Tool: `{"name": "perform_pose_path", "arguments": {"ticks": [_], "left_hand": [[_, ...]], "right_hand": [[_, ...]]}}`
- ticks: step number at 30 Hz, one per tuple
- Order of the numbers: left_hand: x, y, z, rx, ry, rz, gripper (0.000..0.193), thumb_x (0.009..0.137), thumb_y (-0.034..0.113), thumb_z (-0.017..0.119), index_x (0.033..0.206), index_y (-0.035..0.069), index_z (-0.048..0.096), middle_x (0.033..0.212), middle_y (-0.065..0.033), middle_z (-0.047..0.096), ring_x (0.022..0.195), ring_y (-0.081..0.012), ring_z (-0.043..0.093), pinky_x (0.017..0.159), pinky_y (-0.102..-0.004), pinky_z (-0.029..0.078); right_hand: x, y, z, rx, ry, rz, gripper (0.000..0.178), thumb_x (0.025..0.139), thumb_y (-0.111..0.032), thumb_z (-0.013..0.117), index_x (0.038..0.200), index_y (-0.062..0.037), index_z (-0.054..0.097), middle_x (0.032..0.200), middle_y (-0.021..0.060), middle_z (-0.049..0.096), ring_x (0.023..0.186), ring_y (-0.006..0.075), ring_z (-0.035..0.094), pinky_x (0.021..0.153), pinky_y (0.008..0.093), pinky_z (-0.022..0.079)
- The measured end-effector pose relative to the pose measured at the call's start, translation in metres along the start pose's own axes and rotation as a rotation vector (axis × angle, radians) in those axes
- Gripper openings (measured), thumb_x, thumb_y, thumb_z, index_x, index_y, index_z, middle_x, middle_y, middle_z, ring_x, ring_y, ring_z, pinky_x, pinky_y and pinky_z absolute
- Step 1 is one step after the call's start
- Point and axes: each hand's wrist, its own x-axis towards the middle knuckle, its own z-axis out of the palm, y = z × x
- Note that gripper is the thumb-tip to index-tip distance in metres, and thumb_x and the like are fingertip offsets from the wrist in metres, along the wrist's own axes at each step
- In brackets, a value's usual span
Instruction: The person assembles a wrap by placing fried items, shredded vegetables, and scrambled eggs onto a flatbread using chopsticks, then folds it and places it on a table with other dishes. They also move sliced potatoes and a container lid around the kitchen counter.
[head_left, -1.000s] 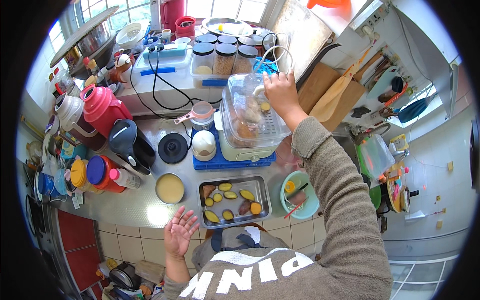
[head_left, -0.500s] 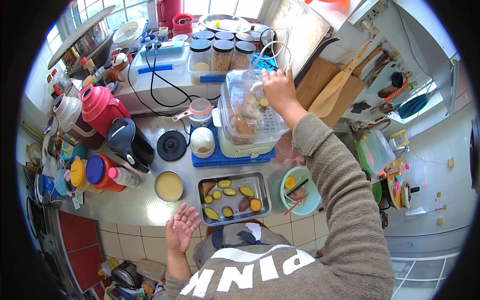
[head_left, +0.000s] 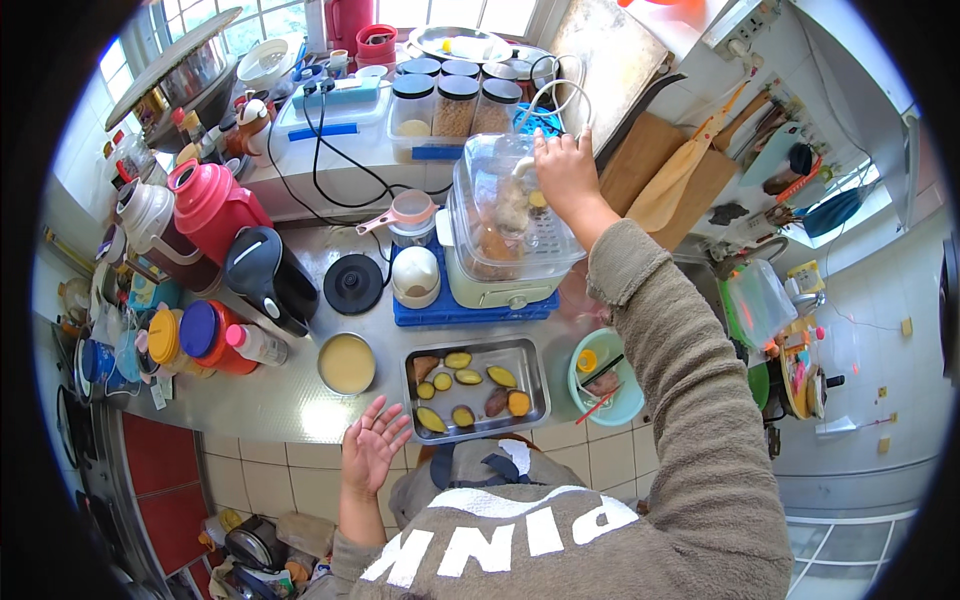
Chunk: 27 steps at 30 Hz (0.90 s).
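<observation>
On the counter stands a pale green electric steamer [head_left: 505, 296] with a clear plastic box-shaped top [head_left: 487, 185]; food shows dimly through its walls. My right hand [head_left: 568, 175] reaches to the far right corner of that top, its fingers curled down. A white cord [head_left: 572, 90] loops up right behind those fingertips; what they grip is hidden. My left hand [head_left: 372, 445] hangs palm up, empty, its fingers spread, beside the near left corner of a metal tray [head_left: 542, 415]. Cut sweet potato pieces [head_left: 468, 377] lie in the tray.
Left of the tray sits a round metal bowl [head_left: 347, 364] of pale yellow liquid. A mint-green basin [head_left: 622, 402] stands to its right. Behind are a black kettle [head_left: 265, 275], a black round lid [head_left: 352, 285], a white egg-shaped cooker [head_left: 415, 275] and lidded jars [head_left: 457, 105].
The whole view has shifted slightly, so everything sits a little to the right. My right hand stays at the steamer's far right corner, and my left hand remains open near the tray.
</observation>
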Motion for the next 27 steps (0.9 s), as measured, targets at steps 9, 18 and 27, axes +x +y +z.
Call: {"name": "perform_pose_path", "arguments": {"ticks": [9, 18, 27], "left_hand": [[-0.009, 0.012, -0.014, -0.021, 0.018, -0.003, 0.06, 0.1, 0.042, 0.039, 0.147, 0.005, 0.036, 0.139, -0.0178, 0.051, 0.126, -0.0315, 0.052, 0.106, -0.0478, 0.043], [0.005, 0.01, -0.076, 0.213, 0.339, -0.197, 0.052, 0.102, 0.038, 0.04, 0.142, 0.006, 0.041, 0.134, -0.0147, 0.055, 0.12, -0.0264, 0.057, 0.1, -0.0415, 0.048], [0.024, 0.032, -0.096, 0.4, 0.413, -0.176, 0.055, 0.101, 0.04, 0.044, 0.146, 0.008, 0.04, 0.139, -0.0128, 0.05, 0.123, -0.0285, 0.054, 0.101, -0.0429, 0.045]], "right_hand": [[-0.076, 0.005, -0.044, 0.702, 0.263, 0.148, 0.07, 0.084, -0.009, 0.058, 0.148, 0.0009, 0.032, 0.127, 0.02, 0.056, 0.12, 0.0318, 0.054, 0.107, 0.049, 0.036], [-0.257, -0.072, -0.059, 0.844, -0.299, 0.0, 0.058, 0.083, -0.015, 0.066, 0.138, -0.0083, 0.051, 0.135, 0.0191, 0.053, 0.135, 0.0354, 0.042, 0.115, 0.0555, 0.025], [-0.31, -0.138, -0.069, 1.318, -0.412, 0.109, 0.053, 0.083, -0.011, 0.064, 0.134, -0.0019, 0.053, 0.134, 0.021, 0.056, 0.129, 0.0385, 0.049, 0.11, 0.0478, 0.037]]}}
